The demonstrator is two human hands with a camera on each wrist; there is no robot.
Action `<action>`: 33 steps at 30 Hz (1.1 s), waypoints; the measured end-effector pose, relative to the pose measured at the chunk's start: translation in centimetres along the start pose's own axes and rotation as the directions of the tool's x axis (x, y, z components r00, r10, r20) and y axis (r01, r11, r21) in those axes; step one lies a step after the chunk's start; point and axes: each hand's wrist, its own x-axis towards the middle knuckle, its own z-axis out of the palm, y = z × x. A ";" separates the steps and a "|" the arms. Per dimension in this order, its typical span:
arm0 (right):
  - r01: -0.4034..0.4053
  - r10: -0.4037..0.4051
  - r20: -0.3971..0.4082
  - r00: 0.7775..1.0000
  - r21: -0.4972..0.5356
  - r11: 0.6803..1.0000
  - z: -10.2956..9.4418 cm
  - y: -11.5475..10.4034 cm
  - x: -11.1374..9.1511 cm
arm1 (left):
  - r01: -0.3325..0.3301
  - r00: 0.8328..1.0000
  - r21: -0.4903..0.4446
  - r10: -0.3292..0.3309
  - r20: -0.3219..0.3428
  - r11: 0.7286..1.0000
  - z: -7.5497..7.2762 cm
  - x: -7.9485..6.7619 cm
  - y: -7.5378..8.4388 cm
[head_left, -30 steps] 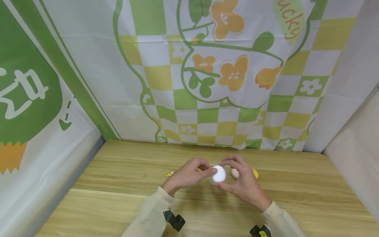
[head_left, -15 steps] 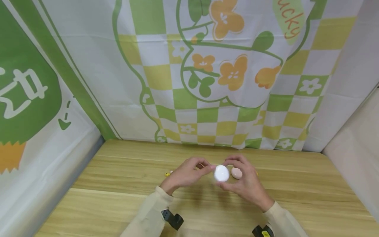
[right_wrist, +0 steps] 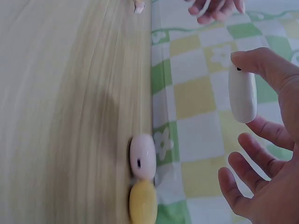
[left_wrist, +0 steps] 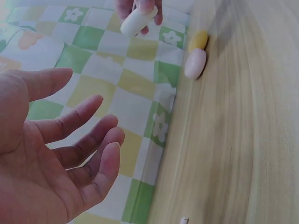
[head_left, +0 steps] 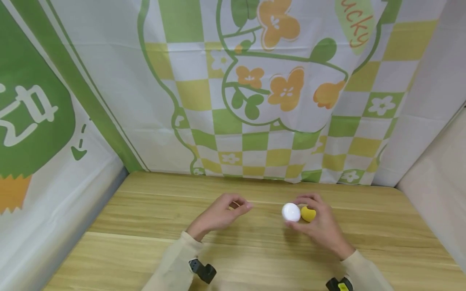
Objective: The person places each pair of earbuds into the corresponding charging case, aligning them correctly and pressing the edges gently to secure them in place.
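Note:
My right hand [head_left: 322,224] holds a smooth white rounded case [head_left: 291,212] between thumb and fingers, above the table. In the right wrist view the white case [right_wrist: 243,95] stands edge-on, with a small dark slot by the thumb. My left hand [head_left: 223,215] hovers to the left with loosely bent fingers and nothing in them, as the left wrist view of the hand [left_wrist: 60,144] shows. Below the right hand, a pale pink rounded case [right_wrist: 143,156] with a dark slot lies against a yellow one [right_wrist: 143,203]. The pink one is hidden in the head view.
The wooden table [head_left: 145,250] meets a green and yellow checked cloth [head_left: 255,141] at its back edge. A small pale object [right_wrist: 139,6] lies on the table toward the left hand's side, mostly cut off by the frame.
The right hand has carried the white case to the right, away from the left fingers that touched it earlier. The left hand has drawn back left, now covering the small yellow item beside it.

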 end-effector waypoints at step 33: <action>-0.367 0.373 0.053 0.926 -0.101 0.925 -7.0 9.0 -2.4 | -0.033 0.999 -0.040 0.034 0.020 0.999 -0.4 -0.7 -0.9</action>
